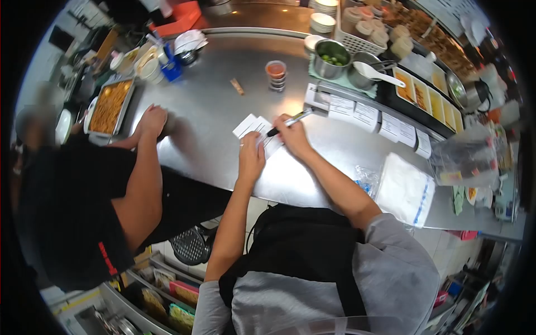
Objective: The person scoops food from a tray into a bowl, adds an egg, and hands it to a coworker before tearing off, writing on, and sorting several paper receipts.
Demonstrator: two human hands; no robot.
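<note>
In the head view, my right hand [292,134] is closed around a black and silver marker pen [302,116], its dark end pointing down at the papers. White paper slips [250,124] with printed lines lie on the steel counter [206,134], partly covered by my fingers. My left hand [252,155], with a ring on one finger, holds the slips at their left edge, its fingertips close together. Beyond my hands stands a stack of small clear tubs [276,76] with red sauce in the top one. A small brown scrap [237,86] lies to its left.
A person in black [72,206] leans on the counter at my left, near a tray of brown food [111,106]. Order slips [365,114] hang along a rail at right. White plastic bags [405,190] lie by my right arm. Behind stands a pot of green limes [331,59].
</note>
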